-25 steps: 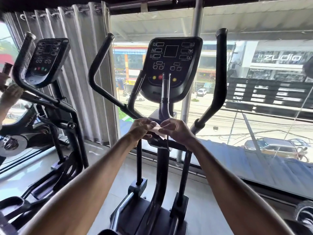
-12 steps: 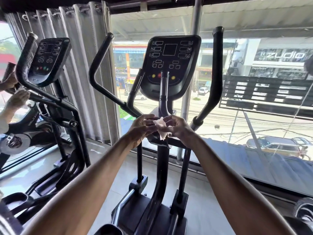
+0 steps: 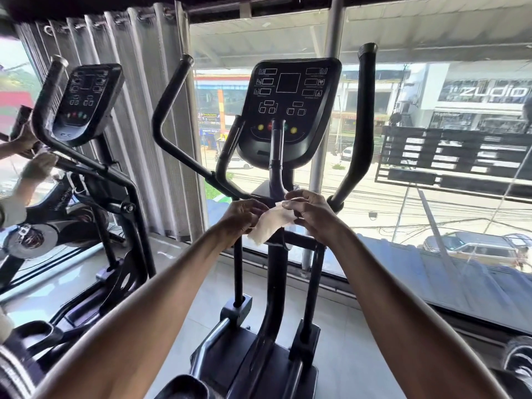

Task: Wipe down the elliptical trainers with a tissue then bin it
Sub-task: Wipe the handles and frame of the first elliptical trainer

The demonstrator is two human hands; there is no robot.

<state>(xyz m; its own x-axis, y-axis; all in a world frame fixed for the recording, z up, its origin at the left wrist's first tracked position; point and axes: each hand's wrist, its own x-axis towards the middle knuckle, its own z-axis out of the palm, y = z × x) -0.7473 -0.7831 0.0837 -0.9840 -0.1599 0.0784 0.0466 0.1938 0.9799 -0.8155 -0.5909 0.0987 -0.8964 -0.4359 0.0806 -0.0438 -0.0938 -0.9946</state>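
Note:
A black elliptical trainer stands straight ahead, with its console (image 3: 289, 108) at eye level and two long handlebars (image 3: 363, 122) rising on either side. A white tissue (image 3: 270, 223) hangs in front of the trainer's centre post, below the console. My left hand (image 3: 243, 216) pinches the tissue's left side. My right hand (image 3: 309, 210) pinches its upper right edge. Both arms reach forward and the tissue is stretched between the two hands, its lower corner drooping to the left.
A second elliptical trainer (image 3: 86, 102) stands to the left, where another person's hands (image 3: 34, 168) are at its handlebar. A grey curtain (image 3: 138, 110) hangs behind. A large window (image 3: 431, 182) fills the wall ahead. The floor (image 3: 345, 326) is pale tile.
The tissue has been opened out between my hands and now hangs longer and wider. My hands have drawn slightly apart. The view has shifted closer to the trainer.

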